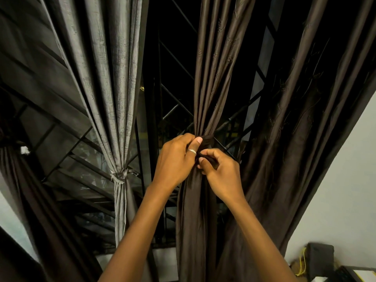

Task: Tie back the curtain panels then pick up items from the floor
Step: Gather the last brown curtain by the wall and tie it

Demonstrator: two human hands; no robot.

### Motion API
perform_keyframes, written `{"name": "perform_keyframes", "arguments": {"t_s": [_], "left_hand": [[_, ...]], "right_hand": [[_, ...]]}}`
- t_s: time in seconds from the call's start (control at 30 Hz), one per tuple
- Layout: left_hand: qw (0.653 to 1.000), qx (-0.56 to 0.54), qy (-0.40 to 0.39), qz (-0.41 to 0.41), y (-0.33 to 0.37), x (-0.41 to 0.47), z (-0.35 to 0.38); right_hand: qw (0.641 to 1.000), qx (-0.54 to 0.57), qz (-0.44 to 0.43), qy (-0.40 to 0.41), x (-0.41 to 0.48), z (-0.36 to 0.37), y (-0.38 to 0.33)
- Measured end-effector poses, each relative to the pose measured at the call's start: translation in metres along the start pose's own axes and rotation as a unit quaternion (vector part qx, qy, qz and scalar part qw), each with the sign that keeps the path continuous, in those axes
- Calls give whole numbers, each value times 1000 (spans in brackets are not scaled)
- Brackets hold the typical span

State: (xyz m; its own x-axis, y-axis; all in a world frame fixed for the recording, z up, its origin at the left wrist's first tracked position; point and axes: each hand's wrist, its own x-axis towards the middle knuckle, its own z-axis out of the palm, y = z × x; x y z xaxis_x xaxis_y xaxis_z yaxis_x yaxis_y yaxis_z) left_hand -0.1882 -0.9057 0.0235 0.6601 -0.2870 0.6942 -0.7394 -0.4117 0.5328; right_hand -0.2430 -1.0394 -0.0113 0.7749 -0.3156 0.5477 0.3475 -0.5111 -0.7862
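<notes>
Knotting the brown curtain panel (pixel 205 94) at its gathered waist.

The left hand (pixel 177 157) is curled round the bunched cloth, thumb pressed on the dark tie band (pixel 207 141). The right hand (pixel 220 173), just beside and below it, pinches the band's loose end. The cloth looks slick and dark, running in long folds above and beneath the hands. If that pinch slackens before the knot cinches, I'd guess the folds spill loose. Off to the left of the hands, the grey curtain panel (pixel 120 178) hangs already tied.
</notes>
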Motion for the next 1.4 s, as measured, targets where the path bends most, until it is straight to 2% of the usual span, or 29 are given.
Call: {"name": "perform_keyframes", "arguments": {"t_s": [0.1,0.17,0.33,0.53,0.6,0.7,0.9,1.0,1.13,1.23,1.4], "left_hand": [[998,60,2,29,2,-4,-1],[998,46,-25,42,5,-3,1],[994,-16,-97,40,0,-1,-4],[992,-25,-121,5,-13,-2,-15],[992,-24,-127,4,-15,-2,-18],[991,-16,-128,19,-15,-1,-21],[987,-38,-152,30,-16,-2,-24],[983,-68,-172,21,-15,-3,-28],[980,-48,-189,29,-14,-5,-32],[979,-37,-201,22,-12,-6,-36],[976,-30,-205,62,-10,-8,-41]], "right_hand": [[992,-101,-71,-15,6,-1,-1],[983,-152,-100,-35,8,0,-2],[974,-183,-119,-69,9,0,-1],[957,-236,-168,-9,2,-19,-8],[942,-263,-209,4,2,-26,-14],[917,-283,-279,-43,8,-36,-19],[923,-239,-272,-127,27,-47,-21],[921,-235,-278,-135,29,-47,-19],[911,-248,-301,-133,29,-47,-16],[915,-238,-286,-156,29,-47,-15],[910,-238,-287,-179,31,-49,-17]]}}
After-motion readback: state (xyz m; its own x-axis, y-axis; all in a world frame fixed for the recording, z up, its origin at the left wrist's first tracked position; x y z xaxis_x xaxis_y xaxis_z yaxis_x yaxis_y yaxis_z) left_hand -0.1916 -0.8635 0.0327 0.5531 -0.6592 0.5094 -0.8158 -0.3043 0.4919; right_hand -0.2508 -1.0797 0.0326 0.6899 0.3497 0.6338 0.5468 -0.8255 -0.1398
